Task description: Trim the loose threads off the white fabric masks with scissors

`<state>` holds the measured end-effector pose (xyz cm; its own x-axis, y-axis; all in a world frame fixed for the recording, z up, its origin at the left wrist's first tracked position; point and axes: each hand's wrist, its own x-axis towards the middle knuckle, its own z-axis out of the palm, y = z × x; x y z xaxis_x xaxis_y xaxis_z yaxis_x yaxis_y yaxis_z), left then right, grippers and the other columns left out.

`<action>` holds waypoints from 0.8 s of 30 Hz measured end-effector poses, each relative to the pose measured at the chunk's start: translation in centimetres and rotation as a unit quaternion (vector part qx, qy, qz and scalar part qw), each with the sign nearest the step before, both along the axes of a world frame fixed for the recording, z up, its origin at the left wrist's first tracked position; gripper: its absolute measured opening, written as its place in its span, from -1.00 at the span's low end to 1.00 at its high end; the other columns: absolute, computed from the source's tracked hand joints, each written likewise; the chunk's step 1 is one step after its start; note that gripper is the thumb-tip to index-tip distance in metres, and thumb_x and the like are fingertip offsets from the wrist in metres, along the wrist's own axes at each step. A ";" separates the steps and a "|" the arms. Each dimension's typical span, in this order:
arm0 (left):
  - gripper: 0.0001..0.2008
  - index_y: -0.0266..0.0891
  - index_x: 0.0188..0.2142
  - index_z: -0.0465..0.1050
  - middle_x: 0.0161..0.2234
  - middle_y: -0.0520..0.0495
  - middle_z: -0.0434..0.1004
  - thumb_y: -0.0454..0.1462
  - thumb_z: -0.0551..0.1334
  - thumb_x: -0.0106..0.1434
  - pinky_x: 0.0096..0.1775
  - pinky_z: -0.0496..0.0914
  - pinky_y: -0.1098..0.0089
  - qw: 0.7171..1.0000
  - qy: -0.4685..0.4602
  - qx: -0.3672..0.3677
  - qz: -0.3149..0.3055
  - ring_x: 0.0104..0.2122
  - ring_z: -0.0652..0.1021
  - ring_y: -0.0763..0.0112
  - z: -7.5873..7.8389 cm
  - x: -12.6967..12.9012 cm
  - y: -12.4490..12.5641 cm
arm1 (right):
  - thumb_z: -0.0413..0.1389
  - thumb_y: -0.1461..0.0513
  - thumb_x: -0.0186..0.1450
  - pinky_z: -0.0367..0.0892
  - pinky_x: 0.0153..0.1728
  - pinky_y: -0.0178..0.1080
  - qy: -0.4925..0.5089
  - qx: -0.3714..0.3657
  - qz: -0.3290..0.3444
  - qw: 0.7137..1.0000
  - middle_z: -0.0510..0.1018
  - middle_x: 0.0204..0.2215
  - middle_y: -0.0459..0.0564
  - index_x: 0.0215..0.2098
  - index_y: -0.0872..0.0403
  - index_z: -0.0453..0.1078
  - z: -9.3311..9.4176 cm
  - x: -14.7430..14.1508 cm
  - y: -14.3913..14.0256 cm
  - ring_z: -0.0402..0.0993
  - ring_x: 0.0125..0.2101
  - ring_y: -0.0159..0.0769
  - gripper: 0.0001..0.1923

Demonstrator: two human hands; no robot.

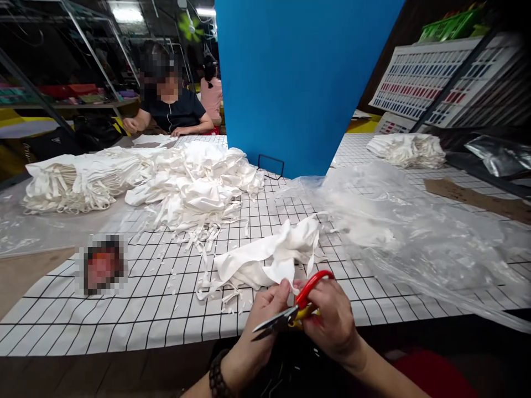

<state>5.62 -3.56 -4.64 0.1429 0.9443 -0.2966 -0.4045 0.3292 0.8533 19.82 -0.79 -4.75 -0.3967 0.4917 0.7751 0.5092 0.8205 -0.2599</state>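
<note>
My left hand (pixel 265 315) pinches the near edge of a white cloth piece (pixel 274 254) that lies crumpled at the table's front. A pair of scissors (pixel 305 298) with red and yellow handles hangs in my right hand (pixel 332 318), blades pointing left across my left wrist side. The right fingertips also meet the cloth edge beside my left thumb; whether they grip it I cannot tell. Thin white strips trail from the cloth. Beyond it lies a loose heap of similar white pieces (pixel 194 182), and left of that a neater stack (pixel 70 179).
A checkered cloth (pixel 136 315) covers the table, dotted with small white scraps. Clear plastic bags (pixel 406 221) spread over the right side. A tall blue board (pixel 298 77) stands in a black wire stand. Another white bundle (pixel 406 148) sits back right. A co-worker (pixel 170 110) sits across.
</note>
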 end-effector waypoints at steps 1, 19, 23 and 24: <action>-0.53 -0.33 -0.42 0.50 -0.55 0.02 0.34 0.09 0.26 0.16 -0.48 0.22 0.48 0.999 -0.026 -0.023 0.022 -0.56 0.29 0.52 -0.3 0.4 0.2 | 0.09 0.49 0.12 0.38 -0.26 -0.05 -0.003 0.010 -0.001 1.000 0.55 -0.26 0.14 -0.08 0.05 0.23 -0.4 -0.1 -0.4 0.52 -0.27 -0.09 -0.56; -0.66 -0.34 -0.19 0.50 -0.33 -0.09 0.57 -0.18 0.41 0.10 -0.29 0.41 0.44 0.989 -0.029 -0.004 0.144 -0.43 0.49 0.50 3.1 -5.8 1.6 | 0.25 0.22 0.13 0.32 -0.54 -0.36 0.108 -0.473 0.000 0.875 0.44 -0.41 -0.10 -0.31 0.00 0.29 1.8 4.8 2.3 0.35 -0.46 -0.34 -0.77; -0.76 -0.33 -0.27 0.57 -0.21 -0.16 0.57 -0.16 0.33 0.20 -0.25 0.38 0.43 0.996 0.057 0.009 0.061 -0.42 0.45 0.51 2.6 -5.6 0.6 | 0.34 0.17 0.10 0.39 -0.42 -0.30 0.090 -0.583 0.099 0.801 0.53 -0.27 -0.05 -0.33 0.02 0.28 3.6 4.9 2.5 0.41 -0.42 -0.35 -0.67; -0.76 -0.32 -0.31 0.58 -0.19 -0.17 0.57 -0.15 0.31 0.22 -0.24 0.38 0.42 0.996 0.078 0.021 0.039 -0.40 0.45 0.49 2.7 -5.5 0.3 | 0.33 0.16 0.13 0.40 -0.37 -0.28 0.129 -0.574 0.101 0.802 0.53 -0.21 -0.02 -0.31 0.02 0.27 3.5 4.5 2.7 0.42 -0.38 -0.34 -0.68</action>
